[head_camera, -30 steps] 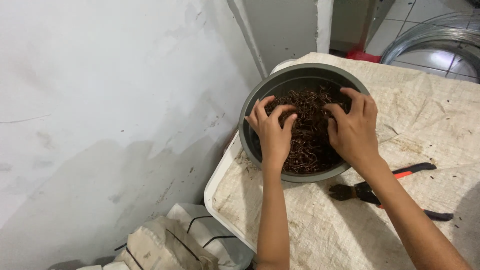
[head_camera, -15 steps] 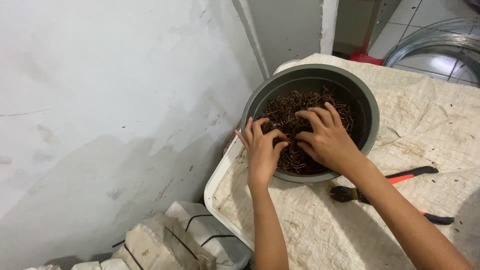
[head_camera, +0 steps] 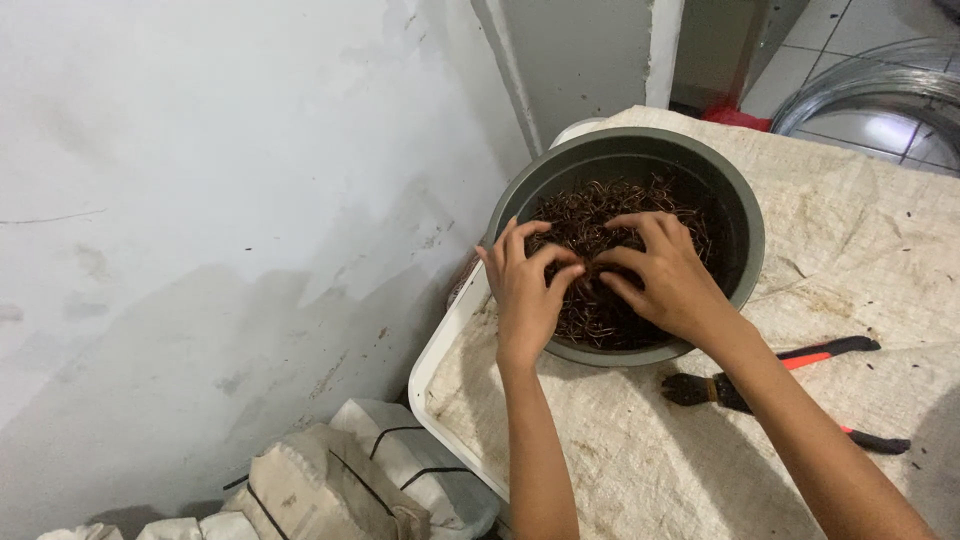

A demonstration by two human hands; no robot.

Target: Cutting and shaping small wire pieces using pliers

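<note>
A grey-green round bowl (head_camera: 745,215) stands on a cloth-covered table and holds a tangled heap of dark rusty wire hooks (head_camera: 625,205). My left hand (head_camera: 525,290) reaches over the bowl's near-left rim with its fingers curled into the heap. My right hand (head_camera: 665,275) is inside the bowl beside it, fingers bent and pinching at the wire pieces. The fingertips of both hands meet over the same clump. Whether a single piece is held apart from the heap is hidden by the fingers.
Pliers (head_camera: 800,385) with black and orange handles lie on the beige woven cloth (head_camera: 870,260) right of my right forearm. The white table edge (head_camera: 440,400) runs along a stained white wall (head_camera: 200,220). Tied sacks (head_camera: 330,485) sit below. Coiled wire (head_camera: 880,95) lies far right.
Both hands have drawn together from the bowl's sides toward its near-left part, and the fingers have closed into the wire heap. The view has shifted slightly.
</note>
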